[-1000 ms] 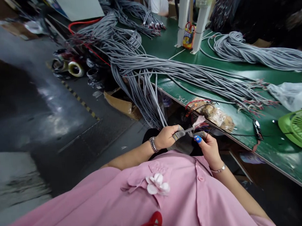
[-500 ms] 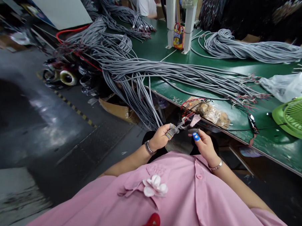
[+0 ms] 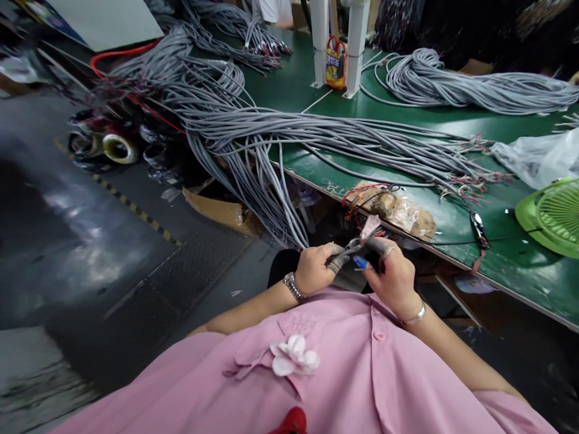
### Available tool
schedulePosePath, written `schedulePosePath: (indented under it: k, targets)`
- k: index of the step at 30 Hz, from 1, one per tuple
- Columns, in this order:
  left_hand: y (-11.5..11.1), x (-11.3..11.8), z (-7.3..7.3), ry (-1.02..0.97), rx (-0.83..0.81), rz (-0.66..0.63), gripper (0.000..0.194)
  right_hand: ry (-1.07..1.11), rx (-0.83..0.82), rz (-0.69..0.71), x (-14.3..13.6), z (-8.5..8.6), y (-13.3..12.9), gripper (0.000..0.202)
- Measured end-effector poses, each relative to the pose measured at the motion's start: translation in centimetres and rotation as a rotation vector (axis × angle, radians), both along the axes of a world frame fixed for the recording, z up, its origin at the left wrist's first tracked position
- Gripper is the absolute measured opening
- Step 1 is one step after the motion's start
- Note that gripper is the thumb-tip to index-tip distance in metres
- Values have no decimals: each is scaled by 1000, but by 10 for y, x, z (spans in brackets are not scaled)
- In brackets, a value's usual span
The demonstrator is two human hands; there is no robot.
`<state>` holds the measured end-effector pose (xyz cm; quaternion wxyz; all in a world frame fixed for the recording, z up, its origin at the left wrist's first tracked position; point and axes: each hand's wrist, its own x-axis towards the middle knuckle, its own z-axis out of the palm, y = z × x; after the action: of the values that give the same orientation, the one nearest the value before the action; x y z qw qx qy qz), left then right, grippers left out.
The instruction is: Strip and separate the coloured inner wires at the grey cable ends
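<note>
My left hand [image 3: 315,268] is closed on a grey cable [image 3: 352,245], its end pointing away from me to the right. Thin coloured wires [image 3: 377,233] fan out just beyond that end. Against these wires is the covered index finger of my right hand [image 3: 392,275]; its other fingers are curled, and whether it grips anything is hidden. Blue tape wraps the right thumb, and grey covers sit on several fingertips. A pale pink scrap [image 3: 370,226] lies by the wires, in front of a tape-wrapped block [image 3: 404,213] on the table edge.
Long bundles of grey cable [image 3: 314,129] lie across the green table [image 3: 527,283] and hang over its front edge. To the right stand a green fan [image 3: 558,221], a clear plastic bag [image 3: 546,158] and a small black-handled tool [image 3: 479,230]. White posts [image 3: 354,54] rise behind.
My right hand has moved up and left, so its index finger now meets the wires at the cable's end. My left hand stays on the cable. The view has shifted slightly.
</note>
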<state>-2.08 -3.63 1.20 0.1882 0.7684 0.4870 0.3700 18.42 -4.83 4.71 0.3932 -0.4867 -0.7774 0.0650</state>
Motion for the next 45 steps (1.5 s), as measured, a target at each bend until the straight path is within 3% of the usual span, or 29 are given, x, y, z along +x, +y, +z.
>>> schedulePosePath:
  k: [7,14,20,28,34,38,42,45]
  targets:
    - [-2,0,-2,117,172,32,21,-91,144,-9,-1,-1,4,34]
    - [-2,-1,-7,158,208,61,20,-197,45,-103,-10,-1,10,51]
    - [-2,-7,-11,116,180,37,20,-3,233,240,0,18,-10,47]
    - [-5,-12,-7,142,288,44,20,-194,49,-9,-5,17,-1,44]
    - [-7,-13,-8,152,333,35,21,-219,-74,-33,-12,13,3,34]
    - [-6,-14,-5,-19,90,19,20,125,-142,147,-12,12,4,26]
    - [-1,-16,1,-469,-396,-63,30,385,-280,368,-7,8,5,13]
    - [5,-18,4,-718,-597,-124,38,532,-356,385,-7,-1,5,14]
